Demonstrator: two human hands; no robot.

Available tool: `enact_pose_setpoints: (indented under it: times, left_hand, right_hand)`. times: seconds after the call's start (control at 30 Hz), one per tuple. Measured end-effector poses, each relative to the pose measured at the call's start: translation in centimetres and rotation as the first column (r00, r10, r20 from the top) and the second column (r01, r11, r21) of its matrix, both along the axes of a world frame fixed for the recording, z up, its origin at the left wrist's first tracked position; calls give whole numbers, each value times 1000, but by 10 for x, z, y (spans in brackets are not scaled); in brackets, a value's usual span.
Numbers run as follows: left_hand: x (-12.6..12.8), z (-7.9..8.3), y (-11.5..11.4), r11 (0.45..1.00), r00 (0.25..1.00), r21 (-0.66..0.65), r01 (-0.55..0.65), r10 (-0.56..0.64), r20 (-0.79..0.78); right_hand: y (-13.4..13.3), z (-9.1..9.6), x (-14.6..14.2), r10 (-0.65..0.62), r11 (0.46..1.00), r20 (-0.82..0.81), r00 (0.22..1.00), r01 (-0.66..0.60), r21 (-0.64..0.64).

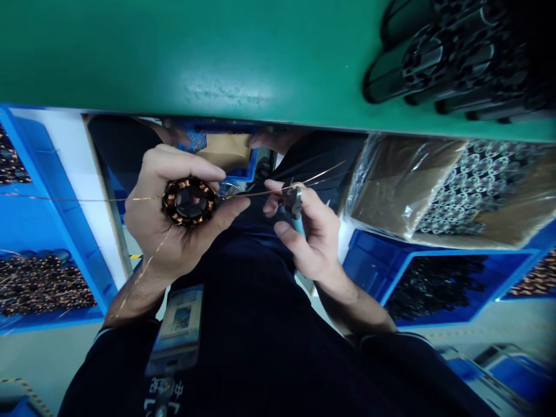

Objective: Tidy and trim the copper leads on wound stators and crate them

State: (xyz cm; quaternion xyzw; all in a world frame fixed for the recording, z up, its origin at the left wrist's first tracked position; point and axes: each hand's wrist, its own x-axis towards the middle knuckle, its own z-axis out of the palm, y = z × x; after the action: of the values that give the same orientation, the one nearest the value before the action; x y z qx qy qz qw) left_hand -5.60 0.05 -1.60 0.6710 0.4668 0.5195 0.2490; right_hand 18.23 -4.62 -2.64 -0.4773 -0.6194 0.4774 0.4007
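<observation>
While the left hand [178,243] clasps a wound core [191,219] on the wearer's side of the green tabletop [208,52], the right hand [317,237] is wrapped around pliers [296,209] beside the same edge, nearer the tabletop's right end. The left fingers curl about the core's outer wall, apparently so that its open face and windings show. Copper wires [256,193] run from it to the right hand, looking fairly straight, perhaps because both hands steady them; whether the pliers' jaws bite them, I cannot tell. Black tubes [428,58] crowd the tabletop's right end, and a blue bin [369,266] of dark parts sits below that end, presumably for easy reach.
</observation>
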Motion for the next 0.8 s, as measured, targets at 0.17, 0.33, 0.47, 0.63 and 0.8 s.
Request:
enact_pose_setpoints:
  times: [0.17, 0.33, 0.47, 0.63, 0.8]
  left_hand:
    - [0, 1, -3, 1000, 1000, -25, -3, 3, -2]
    - [3, 6, -8, 989, 998, -145, -40, 47, 48]
    - [6, 1, -5, 995, 992, -75, -63, 71, 101]
    - [3, -4, -3, 996, 995, -29, -83, 85, 46]
    - [3, 0, -3, 995, 995, -35, -95, 94, -28]
  right_hand:
    - [-4, -2, 1, -17, 1000, 4, 1000, 17, -8]
    - [-3, -4, 2, 0, 1000, 38, 999, 0, -1]
    - [2, -1, 2, 42, 998, 29, 999, -40, -38]
    - [-3, -4, -2, -32, 996, -34, 999, 29, -83]
    - [-20, -20, -25, -263, 951, -231, 937, 212, -223]
